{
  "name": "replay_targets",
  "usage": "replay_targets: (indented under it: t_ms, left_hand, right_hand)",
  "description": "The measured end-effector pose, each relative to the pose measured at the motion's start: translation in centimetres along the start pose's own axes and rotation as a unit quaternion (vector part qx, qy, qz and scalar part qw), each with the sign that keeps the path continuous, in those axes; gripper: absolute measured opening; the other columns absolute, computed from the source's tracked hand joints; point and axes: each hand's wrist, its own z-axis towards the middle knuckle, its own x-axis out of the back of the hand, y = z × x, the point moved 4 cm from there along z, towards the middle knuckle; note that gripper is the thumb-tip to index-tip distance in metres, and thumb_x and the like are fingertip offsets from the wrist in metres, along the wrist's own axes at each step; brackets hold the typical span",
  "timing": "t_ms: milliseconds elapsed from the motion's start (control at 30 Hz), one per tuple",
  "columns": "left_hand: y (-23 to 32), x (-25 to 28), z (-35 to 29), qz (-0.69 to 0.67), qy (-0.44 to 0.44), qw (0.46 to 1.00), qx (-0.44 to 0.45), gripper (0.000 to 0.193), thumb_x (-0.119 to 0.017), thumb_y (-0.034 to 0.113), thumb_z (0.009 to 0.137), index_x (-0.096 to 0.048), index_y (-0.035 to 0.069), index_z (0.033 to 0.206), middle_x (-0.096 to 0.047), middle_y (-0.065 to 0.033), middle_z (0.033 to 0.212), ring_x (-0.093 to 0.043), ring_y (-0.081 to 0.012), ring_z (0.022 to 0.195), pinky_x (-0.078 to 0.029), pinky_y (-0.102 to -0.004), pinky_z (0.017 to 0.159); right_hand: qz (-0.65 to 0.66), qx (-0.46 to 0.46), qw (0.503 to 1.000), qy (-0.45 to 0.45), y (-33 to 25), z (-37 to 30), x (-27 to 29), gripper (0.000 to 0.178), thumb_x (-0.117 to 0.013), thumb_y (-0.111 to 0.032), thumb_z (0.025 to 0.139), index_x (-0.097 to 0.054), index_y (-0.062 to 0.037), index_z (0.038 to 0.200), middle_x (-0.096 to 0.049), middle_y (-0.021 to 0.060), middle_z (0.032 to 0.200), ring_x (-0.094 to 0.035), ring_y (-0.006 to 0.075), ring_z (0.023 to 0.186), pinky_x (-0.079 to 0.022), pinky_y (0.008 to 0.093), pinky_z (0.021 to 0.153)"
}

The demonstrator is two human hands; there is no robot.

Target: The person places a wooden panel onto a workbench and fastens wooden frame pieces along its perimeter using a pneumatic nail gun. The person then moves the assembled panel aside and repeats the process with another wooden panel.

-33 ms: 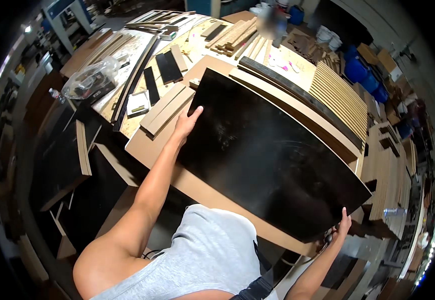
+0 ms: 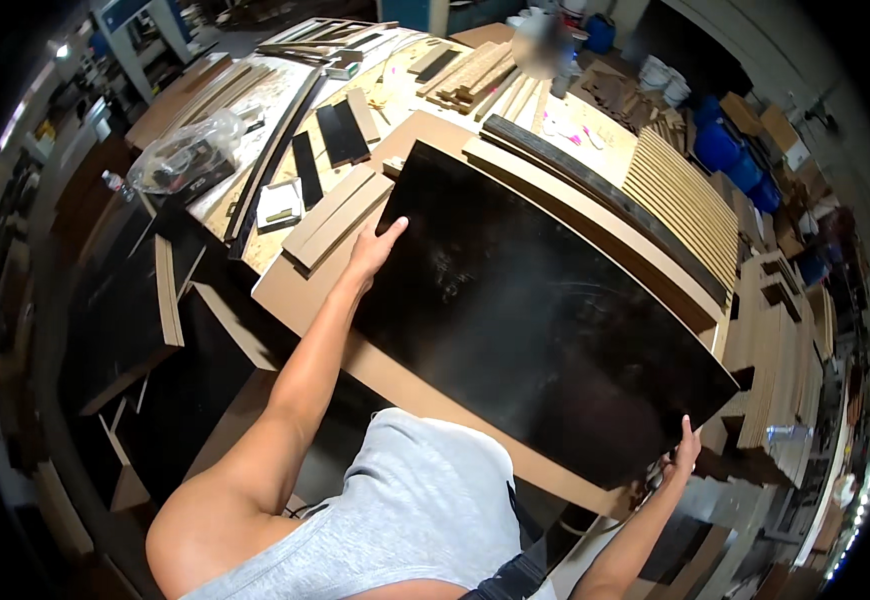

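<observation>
Left hand [image 2: 375, 250] grips the left edge, right hand [image 2: 686, 455] the lower-right corner, of a black panel [image 2: 545, 310] — thumbs on top, other fingers mostly hidden. It spans mid-frame over a brown board [image 2: 300, 302]. Toward the top, wooden strips [image 2: 470, 75] lie on the table [image 2: 603, 152] — a plastic bag [image 2: 190, 150] upper left.

A: what's that by the counter [image 2: 612, 140]'s left side, a crumpled clear plastic bag [image 2: 180, 155]?
B: yep lol, small bottle [image 2: 113, 181] beside it. also blue containers [image 2: 719, 148] upper right, white buckets [image 2: 665, 82] near them.
</observation>
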Motion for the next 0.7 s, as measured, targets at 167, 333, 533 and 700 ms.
replay_targets:
  t_ms: [167,333,533,700]
  left_hand:
    - [-2.7,1.3,-1.9,-0.015,-0.003,0.997,0.075,0.053,-0.072,0.04,0.09,-0.066,-0.003,0.12,-0.071,-0.0139,0.11,-0.066,-0.0218,0.1,-0.051,-0.0336,0.089]
    - [-5.5,1.4,-2.5,0.188,0.0,0.974,0.125,0.074,-0.075,0.044,0.086,-0.054,-0.007,0.135,-0.062,-0.0223,0.129,-0.061,-0.0292,0.116,-0.047,-0.0367,0.1]
    - [-13.2,4.5,-2.0,0.28,0.002,0.954,0.11,0.084,-0.074,0.052,0.084,-0.049,-0.006,0.139,-0.062,-0.026,0.128,-0.06,-0.0329,0.12,-0.046,-0.0407,0.102]
    - [-9.6,3.2,-6.9,0.317,-0.045,0.945,0.072,0.068,-0.073,0.034,0.089,-0.049,-0.007,0.137,-0.057,-0.0257,0.134,-0.056,-0.0358,0.125,-0.042,-0.0415,0.107]
  right_hand:
    - [0.07,0.016,0.99,-0.125,3.1,7.7,-5.2,0.064,-0.079,-0.05,0.079,-0.062,-0.0087,0.125,-0.055,-0.0025,0.075,-0.052,0.0117,0.065,-0.041,0.022,0.057]
    - [-0.053,0.074,0.996,-0.019,6.6,9.9,-2.8,0.041,-0.071,-0.039,0.089,-0.069,-0.0049,0.112,-0.061,0.0015,0.086,-0.055,0.0131,0.076,-0.043,0.0308,0.067]
    - [-0.068,-0.028,0.995,0.068,10.7,1.6,-1.3,0.03,-0.07,-0.036,0.089,-0.07,-0.0062,0.095,-0.058,0.0035,0.078,-0.052,0.0167,0.071,-0.043,0.0365,0.069]
    - [-0.022,-0.195,0.97,0.145,21.2,-11.2,-1.4,0.045,-0.071,-0.045,0.087,-0.064,-0.0099,0.115,-0.063,0.0081,0.106,-0.06,0.021,0.095,-0.049,0.0399,0.082]
